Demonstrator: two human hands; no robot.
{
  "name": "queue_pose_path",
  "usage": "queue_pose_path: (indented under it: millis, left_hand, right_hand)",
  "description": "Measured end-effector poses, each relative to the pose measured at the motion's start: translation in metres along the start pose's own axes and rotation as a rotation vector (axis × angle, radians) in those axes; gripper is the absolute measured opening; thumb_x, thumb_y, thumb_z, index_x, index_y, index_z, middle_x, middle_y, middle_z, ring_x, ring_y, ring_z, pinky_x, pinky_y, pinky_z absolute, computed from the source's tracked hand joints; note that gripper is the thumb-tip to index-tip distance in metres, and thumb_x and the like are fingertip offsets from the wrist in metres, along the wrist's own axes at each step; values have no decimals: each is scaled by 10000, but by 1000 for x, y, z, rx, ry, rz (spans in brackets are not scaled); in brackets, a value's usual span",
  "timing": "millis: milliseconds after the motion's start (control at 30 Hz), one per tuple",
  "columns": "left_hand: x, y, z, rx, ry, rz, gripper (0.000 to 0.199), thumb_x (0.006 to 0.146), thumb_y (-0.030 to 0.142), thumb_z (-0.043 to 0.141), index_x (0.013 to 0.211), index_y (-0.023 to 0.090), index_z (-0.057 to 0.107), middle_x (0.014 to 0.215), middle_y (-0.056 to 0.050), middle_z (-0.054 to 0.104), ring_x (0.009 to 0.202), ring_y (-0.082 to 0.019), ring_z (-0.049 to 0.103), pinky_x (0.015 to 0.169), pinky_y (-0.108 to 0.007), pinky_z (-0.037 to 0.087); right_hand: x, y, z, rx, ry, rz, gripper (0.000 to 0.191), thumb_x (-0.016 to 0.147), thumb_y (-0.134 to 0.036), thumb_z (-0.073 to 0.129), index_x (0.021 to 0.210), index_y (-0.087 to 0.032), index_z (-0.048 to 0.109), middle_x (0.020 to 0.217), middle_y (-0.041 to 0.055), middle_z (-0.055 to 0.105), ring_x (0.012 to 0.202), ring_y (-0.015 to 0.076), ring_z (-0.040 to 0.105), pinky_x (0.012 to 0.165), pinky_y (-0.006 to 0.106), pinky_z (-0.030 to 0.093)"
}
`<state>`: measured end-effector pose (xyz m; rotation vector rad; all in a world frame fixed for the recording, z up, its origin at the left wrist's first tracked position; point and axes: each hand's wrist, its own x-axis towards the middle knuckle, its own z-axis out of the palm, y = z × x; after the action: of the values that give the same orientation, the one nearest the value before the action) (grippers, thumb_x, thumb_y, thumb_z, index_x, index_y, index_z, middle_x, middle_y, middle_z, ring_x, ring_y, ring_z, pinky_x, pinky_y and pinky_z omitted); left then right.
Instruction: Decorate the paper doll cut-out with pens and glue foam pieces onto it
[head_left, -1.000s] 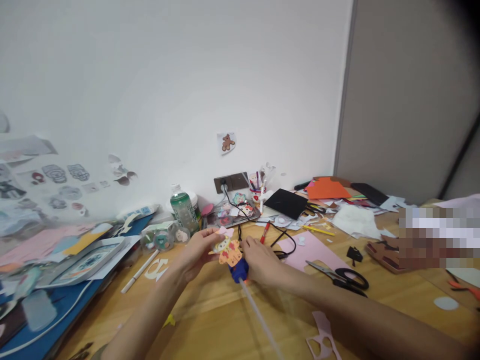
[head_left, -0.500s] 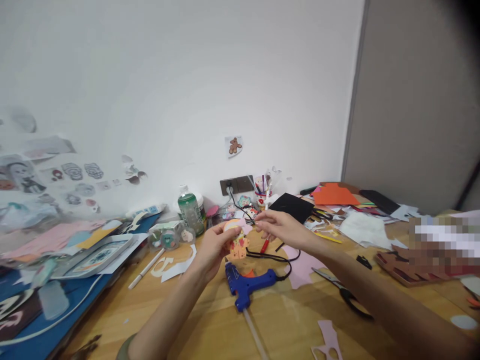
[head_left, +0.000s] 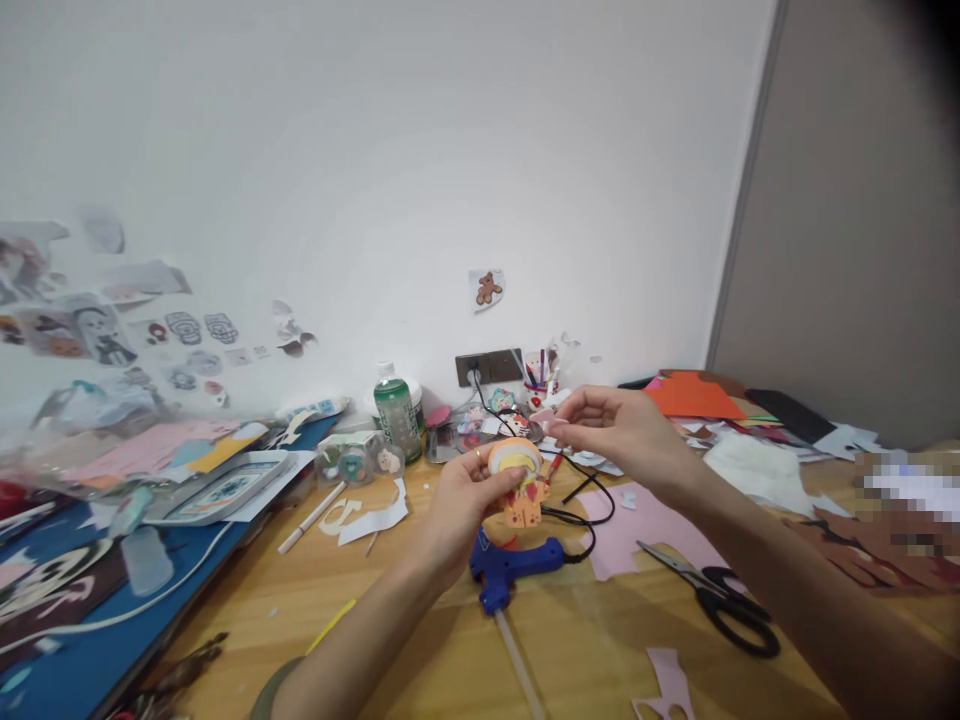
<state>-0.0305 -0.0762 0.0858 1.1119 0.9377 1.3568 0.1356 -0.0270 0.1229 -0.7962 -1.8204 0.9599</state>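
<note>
My left hand (head_left: 474, 500) pinches a layered paper figure (head_left: 523, 508) with an orange and yellow round top and a red-patterned orange lower part. To its right and a little higher, my right hand (head_left: 604, 425) has thumb and fingers closed on a small pink paper piece (head_left: 551, 422), apart from the figure. Below the figure a blue glue gun (head_left: 517, 565) lies on the wooden table, a glue stick (head_left: 517, 665) running out of its back end. Black-handled scissors (head_left: 724, 600) rest partly open near my right forearm.
Pink sheet material (head_left: 645, 525) lies beside the scissors, and a pink offcut (head_left: 664, 680) is at the front edge. A green bottle (head_left: 397, 415) stands at the back. Coloured sheets (head_left: 694, 395) are piled back right. A blue mat (head_left: 112, 640) with a tray (head_left: 225, 487) is left.
My right hand has drawn away from the figure to the right with the pink piece. The figure's round top now shows more fully. The whole view has shifted slightly.
</note>
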Motion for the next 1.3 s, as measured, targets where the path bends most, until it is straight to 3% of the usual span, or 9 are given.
queue_pose_path:
  millis: [133,300,433,600,933,1100,1300]
  left_hand:
    - [-3,-1,5,3,49,44,295,588,212,717,844,118,606,639,-4,641,487,-79,528,469,-165,385]
    - [-7,-5,9,17,71,69,300,604,222,706,874,130,610,698,-17,653,574,-102,557,529,-182,396]
    - [-8,-8,10,-29,7,80,321,635,234,686,934,136,622,773,-30,662,644,-109,563,579,-190,403]
    - [-6,-9,8,-42,-45,79,343,631,209,703,939,128,577,622,6,630,489,-68,504,465,-164,354]
    - [-7,-10,9,-109,-40,79,320,634,205,704,928,119,612,756,-49,685,695,-141,627,679,-235,468]
    - [-8,-7,10,-136,-19,56,312,618,203,707,905,115,622,735,-41,675,648,-124,612,631,-214,469]
    - [-9,-5,13,-187,63,61,181,607,219,707,739,121,631,638,-3,636,524,-72,559,516,-158,445]
  right_hand:
    - [-6,-11,-3,-53,-115,24,87,687,-248,624,722,-169,625,726,35,657,685,159,609,602,266,474]
    - [-7,-11,0,-73,-135,-43,139,740,-232,555,806,-185,668,816,24,660,801,174,600,709,307,468]
    - [-8,-11,3,-29,-94,-50,174,714,-214,583,879,-171,618,771,23,639,724,146,597,660,281,477]
    - [-11,-12,7,-78,-135,-76,66,716,-226,583,740,-165,592,718,20,625,675,135,587,609,257,469]
    - [-8,-4,3,-238,-84,-111,93,721,-228,575,787,-173,610,721,20,629,673,144,582,607,267,468]
    - [-12,-7,5,-333,-1,-159,102,729,-208,565,817,-179,609,695,10,625,645,137,579,579,251,459]
    - [-17,-14,11,-403,64,-242,98,744,-198,562,828,-172,605,682,7,625,603,124,571,550,234,450]
